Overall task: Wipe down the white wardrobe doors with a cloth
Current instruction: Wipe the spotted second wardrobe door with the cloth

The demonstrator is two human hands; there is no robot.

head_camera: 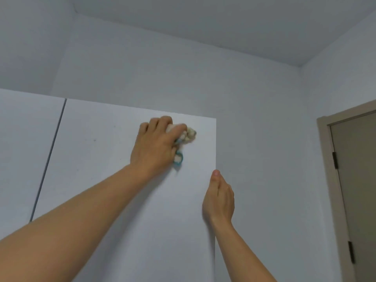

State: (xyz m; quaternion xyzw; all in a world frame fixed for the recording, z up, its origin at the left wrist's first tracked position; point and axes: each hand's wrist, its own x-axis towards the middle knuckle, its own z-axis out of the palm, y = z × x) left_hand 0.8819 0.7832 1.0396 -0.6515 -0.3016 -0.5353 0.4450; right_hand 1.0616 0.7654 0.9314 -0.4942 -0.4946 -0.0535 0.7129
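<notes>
Left hand (154, 145) presses crumpled fuzzy cloth (188, 135) against smooth flat wardrobe door (114, 159).

Pretty plain room, honestly. Pale grey-white wall (254, 94) runs up behind and above the hands, meeting a flat ceiling (223, 23) of the same washed-out shade overhead. Off to the right of the hands there's a side wall (335, 78) with a dull olive-brown door (358, 190) in a beige frame (325, 151), two dark hinges (334, 159) on its near edge. Light is soft and even.
</notes>
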